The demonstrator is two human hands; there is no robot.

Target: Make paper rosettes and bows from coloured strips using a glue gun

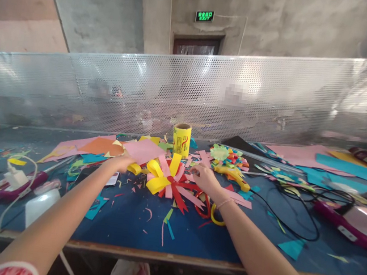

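Observation:
A paper flower [172, 182] of looped yellow, pink and red strips lies on the blue table [131, 225] in the middle. My left hand [122, 162] is closed on a yellow loop at the flower's left side. My right hand [203, 177] rests on the flower's right side, fingers pinched on a pink strip. Red-handled scissors [204, 208] lie just under my right wrist. A yellow roll of tape [181, 139] stands upright behind the flower.
Paper scraps litter the table. Pink and orange sheets [101, 147] lie back left. A yellow glue gun [232, 175] and a second paper flower [225, 155] sit right of centre. Black cable [296, 206], a pink device [355, 223], teal sheets [351, 171]. Perforated metal screen [210, 91] behind.

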